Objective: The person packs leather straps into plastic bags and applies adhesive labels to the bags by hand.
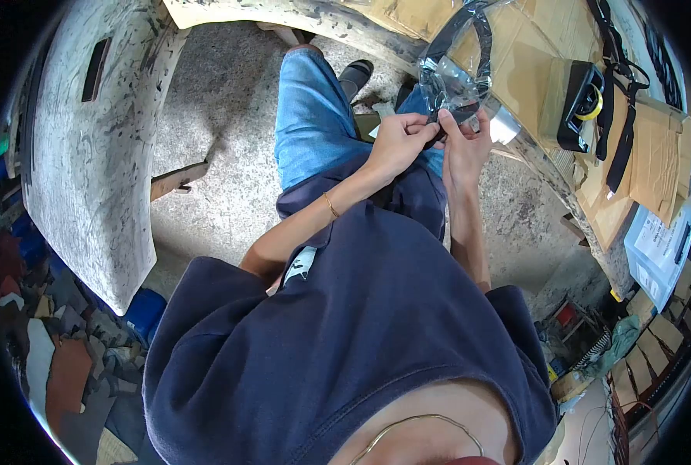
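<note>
Over my lap, both hands are close together at the lower end of a looped black strap (pixel 483 54) in crinkled clear plastic (pixel 450 81). My left hand (pixel 399 143) is closed, its thumb and fingers pinching the black end. Beside it, my right hand (pixel 463 143) is also closed on the strap and its wrapping, thumb pointing up. The fingers hide the exact part they grip. The loop's upper part lies against the cardboard-covered table (pixel 516 70).
A black tape dispenser (pixel 582 108) with yellow tape stands on the table at right, beside hanging black straps (pixel 623 132). A clear plastic case with papers (pixel 663 244) lies farther right. A worn pale tabletop (pixel 97 170) curves along my left. Scraps (pixel 70 372) cover the lower left.
</note>
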Motion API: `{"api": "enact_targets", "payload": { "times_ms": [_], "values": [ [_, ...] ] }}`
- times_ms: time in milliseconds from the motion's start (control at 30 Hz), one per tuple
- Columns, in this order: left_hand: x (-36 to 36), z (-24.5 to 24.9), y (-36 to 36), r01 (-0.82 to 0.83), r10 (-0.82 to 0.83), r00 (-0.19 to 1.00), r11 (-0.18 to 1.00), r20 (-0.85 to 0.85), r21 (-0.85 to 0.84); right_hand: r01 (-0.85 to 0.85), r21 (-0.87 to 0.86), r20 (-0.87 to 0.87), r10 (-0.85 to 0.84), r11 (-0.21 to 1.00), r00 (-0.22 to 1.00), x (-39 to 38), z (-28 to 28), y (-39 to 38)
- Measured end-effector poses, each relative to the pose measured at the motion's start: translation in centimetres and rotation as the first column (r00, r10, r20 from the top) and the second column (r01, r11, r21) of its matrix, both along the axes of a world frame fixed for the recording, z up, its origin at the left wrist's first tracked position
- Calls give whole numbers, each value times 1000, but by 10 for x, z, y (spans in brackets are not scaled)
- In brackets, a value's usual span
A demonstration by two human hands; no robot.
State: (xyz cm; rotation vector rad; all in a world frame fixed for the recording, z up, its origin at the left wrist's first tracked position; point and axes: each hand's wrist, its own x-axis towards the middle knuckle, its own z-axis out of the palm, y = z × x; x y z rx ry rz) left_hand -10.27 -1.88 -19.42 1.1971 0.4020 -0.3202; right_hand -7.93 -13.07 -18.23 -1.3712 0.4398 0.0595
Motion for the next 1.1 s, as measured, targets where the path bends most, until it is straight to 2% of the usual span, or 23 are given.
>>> {"api": "enact_targets", "payload": {
  "times_ms": [167,267,367,400,467,500,533,567,600,633,667,700,733,800,867,900,967,1000,1033,1067,1100],
  "values": [
    [1,8,1,40,-40,999,999,34,-3,4,55,-20,-3,999,1000,0,12,6],
    [1,5,1,-17,20,997,999,71,-32,1,134,-13,1,991,1000,0,6,6],
    [1,5,2,1,-3,998,1000,61,29,-11,156,-51,20,988,998,-2,8,6],
    [1,2,1,-11,9,998,1000,60,20,-10,156,-51,19,988,999,-2,9,5],
    [1,2,1,-20,20,998,1000,59,10,-56,265,-70,77,963,995,-4,8,-2],
    [2,2,1,-51,54,997,997,58,-61,-55,264,-69,76,963,995,-6,7,-8],
    [2,5,1,-80,88,995,988,55,-131,-60,225,-94,83,972,992,-9,6,-18],
    [2,7,2,-78,86,995,988,58,-134,-66,186,-117,89,980,989,-11,11,-27],
    [2,9,4,-81,84,996,991,32,-105,-134,9,-114,134,991,984,-12,24,-43],
    [3,11,5,-75,76,997,994,10,-83,-123,-4,-104,122,992,987,-10,28,-60],
    [5,13,6,-56,55,998,998,-41,-17,-111,-196,-35,106,974,994,-8,35,-82],
    [5,7,4,-75,73,997,994,-30,-74,-64,-394,38,86,917,996,-6,46,-109],
    [6,7,2,-78,76,997,992,-24,-100,-11,-433,62,42,901,997,-1,59,-137],
    [5,3,3,-64,64,998,995,-6,-77,165,-672,221,-18,722,975,20,78,-185],
    [4,4,3,-79,78,997,992,-13,-101,236,-862,251,-26,448,968,44,93,-221],
    [5,7,4,-87,85,996,992,-22,-90,244,-898,258,-11,367,966,57,91,-241],
    [6,8,5,-81,82,997,993,3,-83,105,-878,153,67,468,986,78,89,-264],
    [6,8,6,-84,85,996,994,6,-68,111,-876,162,69,470,984,86,87,-269],
    [7,9,5,-88,89,996,994,13,-66,-117,-845,-56,132,521,990,93,87,-270],
    [7,9,5,-96,97,995,993,22,-64,-339,-760,-268,208,554,941,98,86,-270],
    [7,10,5,-104,106,994,993,29,-61,-342,-759,-267,214,555,940,100,83,-270]
  ]
}}
